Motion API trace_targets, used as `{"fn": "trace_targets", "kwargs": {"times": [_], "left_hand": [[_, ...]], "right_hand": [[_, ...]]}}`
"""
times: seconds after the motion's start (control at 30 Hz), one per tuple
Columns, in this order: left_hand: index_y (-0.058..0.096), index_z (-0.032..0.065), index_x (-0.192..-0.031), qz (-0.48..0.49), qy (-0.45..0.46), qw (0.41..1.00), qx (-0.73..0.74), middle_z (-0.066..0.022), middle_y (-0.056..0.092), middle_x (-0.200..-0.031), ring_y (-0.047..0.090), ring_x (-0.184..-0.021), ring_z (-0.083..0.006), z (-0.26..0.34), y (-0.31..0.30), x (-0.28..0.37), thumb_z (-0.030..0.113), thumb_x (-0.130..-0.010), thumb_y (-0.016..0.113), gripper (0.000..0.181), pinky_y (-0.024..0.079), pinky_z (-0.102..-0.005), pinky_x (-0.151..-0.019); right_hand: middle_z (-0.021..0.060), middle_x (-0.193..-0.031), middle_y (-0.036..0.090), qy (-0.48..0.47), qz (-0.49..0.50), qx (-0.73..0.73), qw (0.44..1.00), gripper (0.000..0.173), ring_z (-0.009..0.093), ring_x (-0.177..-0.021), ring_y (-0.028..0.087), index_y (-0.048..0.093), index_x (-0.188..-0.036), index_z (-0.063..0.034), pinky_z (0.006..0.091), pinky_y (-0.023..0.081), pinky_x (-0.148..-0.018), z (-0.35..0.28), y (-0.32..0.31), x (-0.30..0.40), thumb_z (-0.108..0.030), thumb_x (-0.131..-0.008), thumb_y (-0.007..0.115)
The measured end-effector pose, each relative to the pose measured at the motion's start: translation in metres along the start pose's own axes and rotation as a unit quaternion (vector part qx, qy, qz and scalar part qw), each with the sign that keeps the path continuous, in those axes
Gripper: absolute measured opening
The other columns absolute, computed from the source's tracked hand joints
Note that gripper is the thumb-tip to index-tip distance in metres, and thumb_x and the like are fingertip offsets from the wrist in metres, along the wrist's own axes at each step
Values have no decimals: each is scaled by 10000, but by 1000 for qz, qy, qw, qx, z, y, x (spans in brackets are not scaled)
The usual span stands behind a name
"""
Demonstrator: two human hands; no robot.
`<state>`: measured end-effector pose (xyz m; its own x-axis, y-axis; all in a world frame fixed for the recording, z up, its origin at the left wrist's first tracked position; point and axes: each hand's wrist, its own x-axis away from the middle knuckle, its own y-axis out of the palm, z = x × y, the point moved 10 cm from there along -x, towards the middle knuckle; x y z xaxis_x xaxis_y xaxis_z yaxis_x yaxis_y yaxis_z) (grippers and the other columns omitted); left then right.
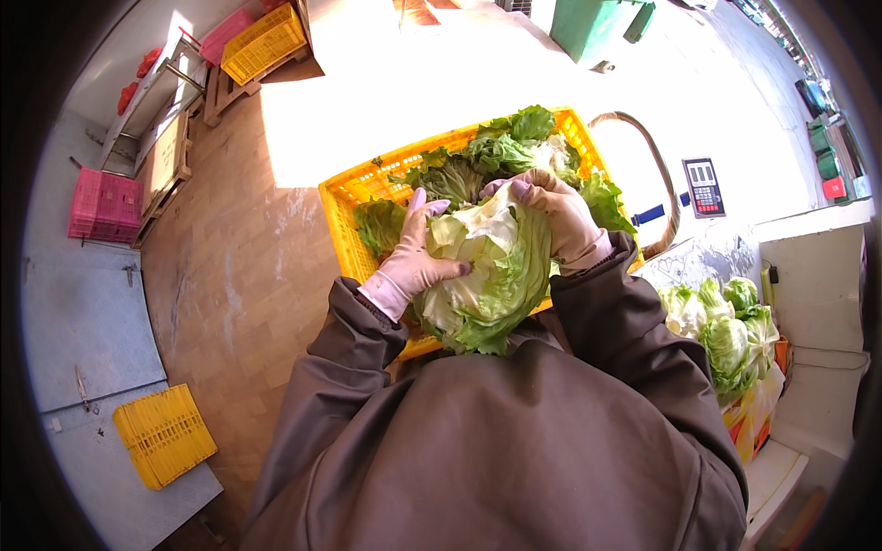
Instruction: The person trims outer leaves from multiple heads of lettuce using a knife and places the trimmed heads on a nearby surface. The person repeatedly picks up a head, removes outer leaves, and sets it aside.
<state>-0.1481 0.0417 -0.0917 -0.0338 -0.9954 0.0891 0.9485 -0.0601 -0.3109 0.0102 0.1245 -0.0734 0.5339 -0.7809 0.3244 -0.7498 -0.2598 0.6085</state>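
Between my two gloved hands is a head of lettuce [489, 268], pale at the top with green outer leaves hanging toward my lap. My left hand [417, 258] grips its left side, thumb laid across the front leaves. My right hand [561, 213] holds the upper right, with its fingers at the pale top. Beneath and beyond the head stands a yellow plastic crate [337, 213] with perforated walls. Loose lettuce leaves [510, 148] lie inside it, some reaching over the right rim. My hands and the held head hide part of the crate's near side.
At my right, several lettuce heads [727, 337] are piled above a plastic bag [747, 420]. A digital scale display [704, 187] and a curved hose [651, 151] are beyond. Pink crates [103, 203], a yellow crate stack [165, 435] and wooden pallets [165, 165] stand left. A green bin [586, 31] is ahead.
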Motion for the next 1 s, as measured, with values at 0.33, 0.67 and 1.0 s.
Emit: {"fn": "trace_targets", "kwargs": {"times": [0.33,0.67,1.0], "left_hand": [[434,59,-1314,108,-102,853,500,-90,556,-1235,544,-1139,-230,-30,-6,18,134,-759,703,621,446,-381,-1006],[406,58,-1320,346,-59,842,409,-89,566,-1163,601,-995,-209,-79,-37,21,131,-779,702,621,530,-338,-842],[480,37,-1282,231,-19,815,531,-117,574,-1229,549,-1144,-228,-36,-14,1,213,-823,680,531,480,-386,-958]], "right_hand": [[70,-983,643,-64,35,-60,996,169,175,-901,631,581,-1053,-7,342,538,-829,-7,-73,4,-143,-953,594],[99,-1100,632,-148,-100,570,802,256,240,-1032,589,590,-1126,-31,353,457,-921,-4,-28,43,-105,-888,645],[156,-1385,498,-459,-102,606,642,316,418,-1371,340,672,-1044,-107,497,301,-1109,14,91,79,-16,-744,708]]}}
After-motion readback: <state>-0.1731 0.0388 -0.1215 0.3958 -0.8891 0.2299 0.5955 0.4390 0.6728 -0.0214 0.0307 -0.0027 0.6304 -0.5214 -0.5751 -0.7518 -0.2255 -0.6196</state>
